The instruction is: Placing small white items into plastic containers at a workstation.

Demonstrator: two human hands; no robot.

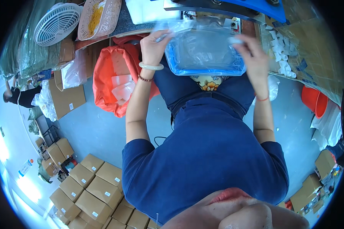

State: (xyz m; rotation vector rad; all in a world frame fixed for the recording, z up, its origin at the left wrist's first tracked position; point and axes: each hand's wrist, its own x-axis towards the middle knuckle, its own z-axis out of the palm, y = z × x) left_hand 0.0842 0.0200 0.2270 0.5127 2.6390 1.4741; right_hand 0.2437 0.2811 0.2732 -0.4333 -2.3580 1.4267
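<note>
My left hand (pixel 156 46), with a pale bangle at its wrist, pinches a clear plastic bag (pixel 182 26) between thumb and fingers above the table edge. Across my lap is a blue tray (pixel 206 71) with a stack of clear plastic sheets or bags (pixel 204 47) in it. My right hand (pixel 252 55), smeared by motion, is closed on a small white piece (pixel 234 40) over the tray's right side. Just beyond the tray stands a machine (pixel 218 8) with a blue and dark metal top; its lower part is partly hidden by the plastic.
White plastic pieces (pixel 282 53) lie on the table at right. An open red sack (pixel 103 76) with clear pieces stands at left. A fan (pixel 58 24) and a pink basket (pixel 110 23) are at far left. A red bucket (pixel 313 100) and stacked cartons (pixel 99 194) occupy the floor.
</note>
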